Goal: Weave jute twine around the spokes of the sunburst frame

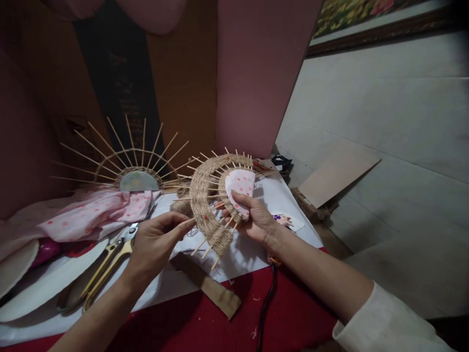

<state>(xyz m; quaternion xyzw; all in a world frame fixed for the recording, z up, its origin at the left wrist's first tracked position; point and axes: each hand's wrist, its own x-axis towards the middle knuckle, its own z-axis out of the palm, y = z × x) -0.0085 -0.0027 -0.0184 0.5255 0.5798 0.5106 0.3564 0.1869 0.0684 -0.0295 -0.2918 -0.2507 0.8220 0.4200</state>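
Observation:
My right hand [252, 217] grips a half-round woven piece [207, 205] made of jute cord wound over wooden sticks, with a pink dotted fabric centre [240, 183] under my thumb. My left hand [156, 239] is closed in a pinch at the piece's left edge, its fingertips on a stick or the cord end. A second, less woven stick fan [128, 166] with long bare spokes lies behind on the left.
Gold-handled scissors [110, 259] lie on white paper [249, 254] beside pink dotted cloth [98, 210]. A cardboard strip [208, 286] and a black cable [266, 303] rest on the red cloth [190, 322]. A pink board [256, 73] stands behind; a cardboard sheet [337, 176] lies on the floor.

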